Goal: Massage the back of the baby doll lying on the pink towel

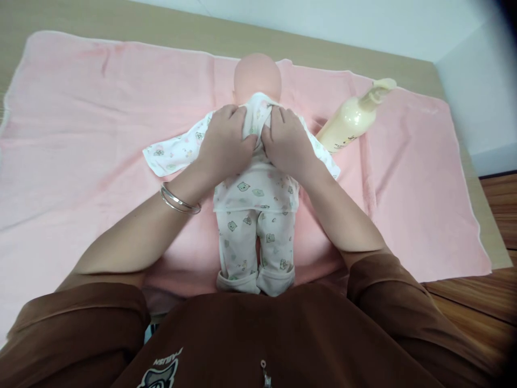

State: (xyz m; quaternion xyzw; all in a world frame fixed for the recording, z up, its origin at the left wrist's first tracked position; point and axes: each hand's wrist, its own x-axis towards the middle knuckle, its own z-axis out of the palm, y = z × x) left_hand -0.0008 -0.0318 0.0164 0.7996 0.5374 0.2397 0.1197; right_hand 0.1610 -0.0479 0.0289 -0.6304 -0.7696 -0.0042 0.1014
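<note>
A baby doll (257, 78) lies on its back on a pink towel, its head pointing away from me. It wears a white patterned baby top (256, 186) and matching pants (276, 242) with turned-up cuffs. My left hand (229, 137) grips the top's cloth at the chest, near the collar. Opposite it, my right hand (286, 139) pinches the other side of the same cloth. Between the hands the fabric is bunched and raised, covering the lower part of the doll's face. Both sleeves lie spread outward, and no doll hands show at their ends.
A pump bottle (349, 121) of pale yellow liquid stands right of the doll, near its sleeve. The pink towel (100, 124) covers most of the wooden table (169, 24). A white wall (343, 24) rises behind, and brown wood flooring (476, 302) shows at the right.
</note>
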